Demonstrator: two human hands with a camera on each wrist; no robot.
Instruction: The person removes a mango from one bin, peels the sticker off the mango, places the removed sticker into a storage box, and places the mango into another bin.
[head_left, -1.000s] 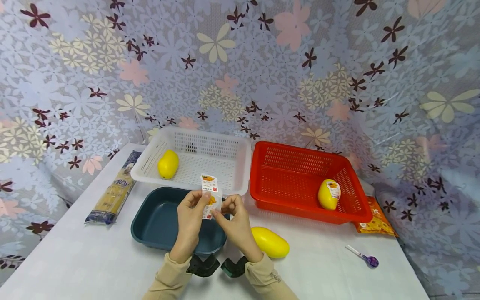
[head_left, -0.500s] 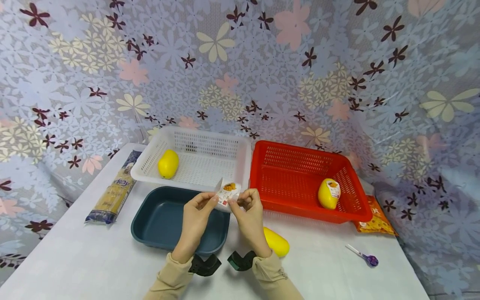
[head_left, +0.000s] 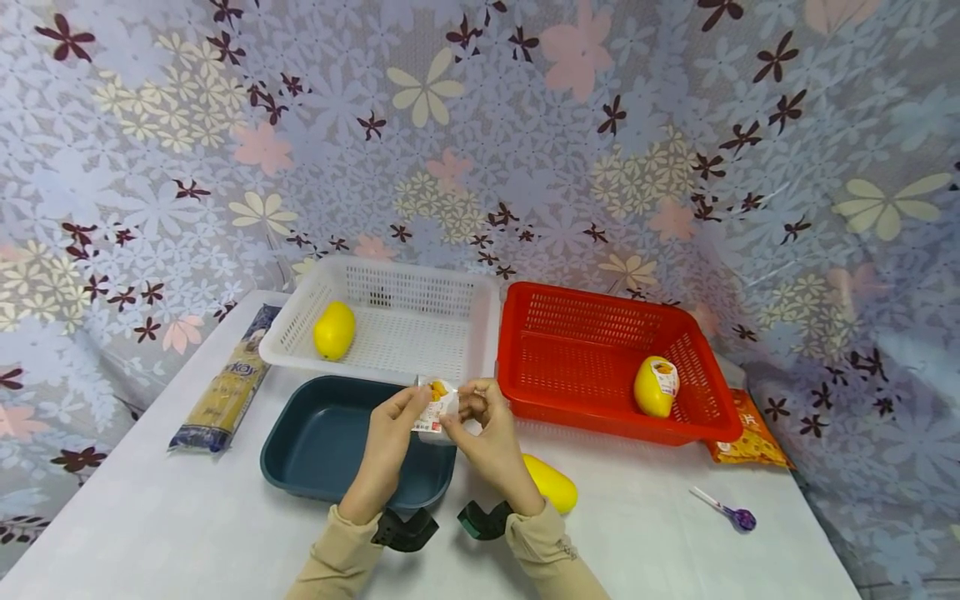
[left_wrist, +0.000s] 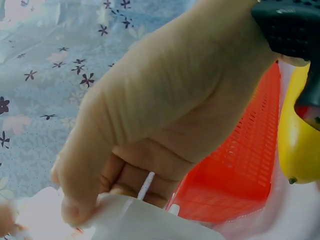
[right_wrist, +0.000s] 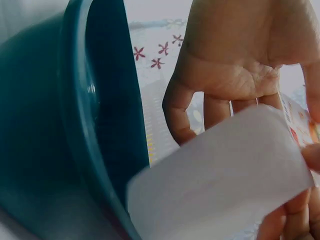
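Note:
Between both hands, over the right part of the dark teal basin [head_left: 322,450], is a small white sheet of stickers [head_left: 438,407] printed with an orange fruit picture. My left hand [head_left: 385,442] pinches its left side, thumb on the printed face. The thumb and fingers of my right hand [head_left: 489,437] pinch its right edge. In the left wrist view the right hand [left_wrist: 155,95] bends over the blank white backing [left_wrist: 135,220]. The right wrist view shows the left hand [right_wrist: 240,55] behind the curved backing paper [right_wrist: 220,180]. A yellow mango [head_left: 553,485] lies beside my right wrist.
A white basket [head_left: 300,360] with one mango [head_left: 334,331] stands behind the basin. To its right, a red basket [head_left: 570,408] holds a mango [head_left: 654,387] bearing a sticker. Pasta [head_left: 228,387] lies left; an orange snack bag [head_left: 750,437] and lollipop [head_left: 738,518] lie right.
The sticker sheet, first held upright showing two printed panels, is tilted and lower, with one panel in view. Both hands have shifted right overall, and the right covers more of the mango beside it.

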